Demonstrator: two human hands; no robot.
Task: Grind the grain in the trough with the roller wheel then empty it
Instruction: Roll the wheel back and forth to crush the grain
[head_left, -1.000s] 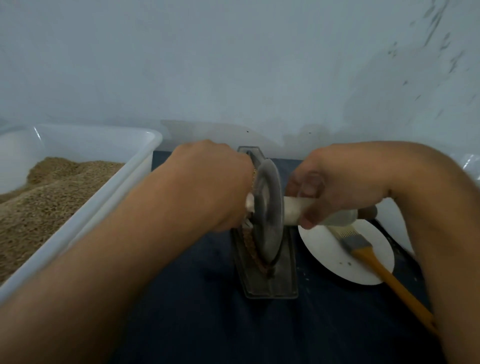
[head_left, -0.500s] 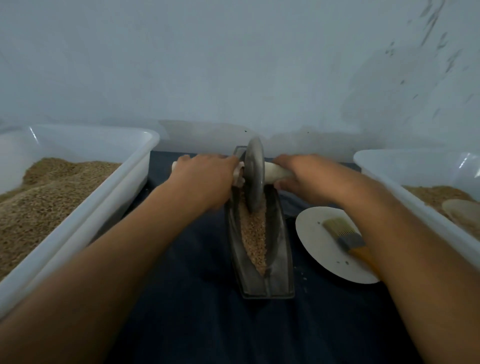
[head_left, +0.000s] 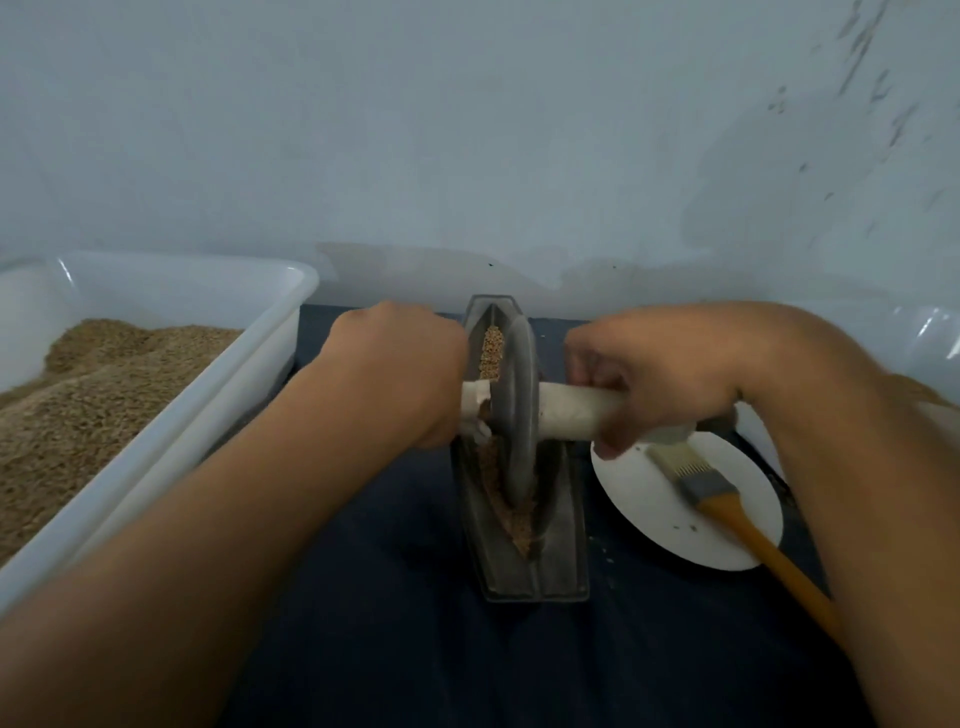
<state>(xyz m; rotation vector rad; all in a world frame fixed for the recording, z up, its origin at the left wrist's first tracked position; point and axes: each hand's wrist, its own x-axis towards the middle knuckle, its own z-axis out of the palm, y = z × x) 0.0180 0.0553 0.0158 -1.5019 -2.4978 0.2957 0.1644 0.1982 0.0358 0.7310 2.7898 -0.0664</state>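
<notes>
Dark cloth covers the counter (head_left: 395, 649) below a pale wall. At its centre the trough (head_left: 563, 566) holds grain (head_left: 491, 353), with the wheel (head_left: 517, 415) upright in it. Left hand (head_left: 400, 374) and right hand (head_left: 660, 379) each grip the wheel's axle (head_left: 576, 413). A plate (head_left: 649, 509) with a brush (head_left: 711, 493) lies right; a bin (head_left: 244, 358) sits left.

Trough (head_left: 566, 566) ctr, tub (head_left: 218, 374) left, plate (head_left: 654, 509) right.

Both forearms reach forward, converging. Left hand (head_left: 395, 374) fisted, knuckles up, gripping. Right hand (head_left: 660, 384) curled, fingers wrapped under, gripping too.
</notes>
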